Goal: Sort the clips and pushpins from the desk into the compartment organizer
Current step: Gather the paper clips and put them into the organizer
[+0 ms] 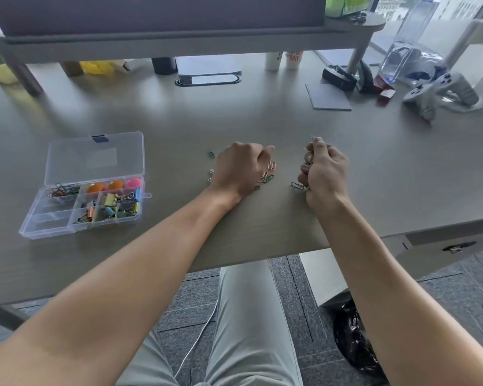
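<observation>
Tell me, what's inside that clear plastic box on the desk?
The organizer holds paper clips at back left, round pushpins beside them, and binder clips in front. Its near-left compartments look empty, though glare obscures them.

Both forearms were bare from the lower edge of the view up to the wrists, with no sleeve showing. The left hand (239, 169) and the right hand (325, 174) were bare as well; no glove, ring, watch or band could be seen on them. The legs wore light grey trousers (243, 316) of smooth cloth, with soft folds near the knees. A thin white cord (198, 337) lay across the trousers between the legs.
</observation>
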Available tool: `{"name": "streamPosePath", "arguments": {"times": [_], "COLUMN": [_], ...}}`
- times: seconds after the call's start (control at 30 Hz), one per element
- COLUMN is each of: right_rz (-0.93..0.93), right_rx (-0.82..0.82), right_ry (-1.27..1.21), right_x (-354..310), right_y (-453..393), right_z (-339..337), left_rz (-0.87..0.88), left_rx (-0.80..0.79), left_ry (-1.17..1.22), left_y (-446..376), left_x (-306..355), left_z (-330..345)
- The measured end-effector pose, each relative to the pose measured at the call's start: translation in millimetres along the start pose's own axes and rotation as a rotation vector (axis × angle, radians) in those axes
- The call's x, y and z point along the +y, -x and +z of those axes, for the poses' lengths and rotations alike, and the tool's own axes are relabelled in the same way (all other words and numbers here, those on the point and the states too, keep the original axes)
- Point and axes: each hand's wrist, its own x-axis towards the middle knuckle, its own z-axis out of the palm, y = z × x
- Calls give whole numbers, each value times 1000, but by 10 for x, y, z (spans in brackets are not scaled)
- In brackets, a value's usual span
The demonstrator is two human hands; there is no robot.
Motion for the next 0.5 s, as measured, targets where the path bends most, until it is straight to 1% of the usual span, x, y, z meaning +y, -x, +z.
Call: {"name": "streamPosePath", "arguments": {"times": [0.07,0.17,0.23,0.4,0.5], "right_rz": [8,13,14,7,-15], "right_rx": [-1,-4,-11,-44,-59], "right_ry": [0,9,21,17,34], "right_x": [6,12,7,-12,-12], "right_y": [27,73,107,199,259], "right_z": [20,57,95,243,341], "left_rz": [-57,-202,-293,-490,-612], "left_rx": [31,146,204,220,214], "left_ry": [99,270,463,986,1222], "left_y": [-34,-82,-107,-90,-64], "left_x": [-54,-84,-131,-142,-155], "left_z": [-14,-83,-113,-250,-369]}}
